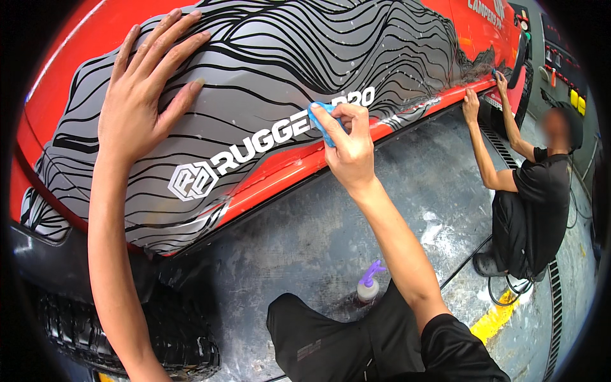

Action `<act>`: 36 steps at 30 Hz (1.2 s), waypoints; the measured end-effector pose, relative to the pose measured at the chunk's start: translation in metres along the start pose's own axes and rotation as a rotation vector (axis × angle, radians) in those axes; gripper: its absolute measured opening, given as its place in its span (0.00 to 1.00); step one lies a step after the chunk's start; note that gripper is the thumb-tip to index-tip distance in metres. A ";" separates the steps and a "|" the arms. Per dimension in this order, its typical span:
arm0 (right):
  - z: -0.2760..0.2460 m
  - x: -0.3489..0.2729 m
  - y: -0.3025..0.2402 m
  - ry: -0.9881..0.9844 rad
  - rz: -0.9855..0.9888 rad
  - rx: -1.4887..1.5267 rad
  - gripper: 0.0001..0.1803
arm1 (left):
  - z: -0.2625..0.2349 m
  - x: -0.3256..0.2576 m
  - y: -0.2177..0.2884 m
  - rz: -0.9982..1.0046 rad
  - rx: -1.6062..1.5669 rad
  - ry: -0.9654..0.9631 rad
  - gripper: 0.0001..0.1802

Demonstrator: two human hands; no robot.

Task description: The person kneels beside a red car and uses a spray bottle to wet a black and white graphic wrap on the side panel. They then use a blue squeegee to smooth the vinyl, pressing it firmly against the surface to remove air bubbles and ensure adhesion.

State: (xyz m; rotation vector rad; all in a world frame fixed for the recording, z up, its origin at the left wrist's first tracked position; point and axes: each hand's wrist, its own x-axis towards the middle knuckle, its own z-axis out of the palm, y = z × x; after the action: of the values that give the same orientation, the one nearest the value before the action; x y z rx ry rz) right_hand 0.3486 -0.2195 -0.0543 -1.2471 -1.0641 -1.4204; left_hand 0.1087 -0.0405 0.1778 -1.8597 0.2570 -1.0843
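As left hand (137, 107) splays flat, right hand (351, 151) pinching blue lump (321, 127), smooth wavy-lined panel (267, 92)

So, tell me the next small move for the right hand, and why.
I'd probably slide the blue pad a little leftward along the white lettering: the right hand pinches it partway along those letters, and the left hand, spread on the grey-and-black decal, is clear of that path.

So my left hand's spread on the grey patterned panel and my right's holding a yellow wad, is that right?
Not quite: the wad in your right hand is blue, not yellow, as the head view shows. Your left hand is spread on the grey patterned panel.
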 end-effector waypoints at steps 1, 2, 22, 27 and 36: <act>0.001 -0.004 -0.001 -0.007 0.036 0.027 0.40 | -0.002 -0.001 -0.001 -0.003 0.007 -0.004 0.32; 0.002 -0.002 -0.007 -0.022 0.034 0.059 0.39 | -0.001 -0.001 -0.001 -0.004 0.010 -0.003 0.32; 0.001 0.007 0.004 -0.003 0.035 0.210 0.30 | 0.010 -0.014 0.049 -0.148 -0.296 0.173 0.32; 0.002 0.011 0.000 -0.060 0.024 0.235 0.29 | 0.022 -0.092 0.223 -0.493 -0.767 0.272 0.25; 0.005 0.012 -0.007 0.006 0.032 0.234 0.28 | 0.048 -0.221 0.472 -1.058 -1.481 -0.437 0.18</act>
State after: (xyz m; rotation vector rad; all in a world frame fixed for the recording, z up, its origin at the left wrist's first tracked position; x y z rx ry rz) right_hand 0.3425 -0.2143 -0.0423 -1.0856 -1.1650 -1.2355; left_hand 0.1362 -0.1391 -0.3351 -3.7496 -0.3811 -1.1347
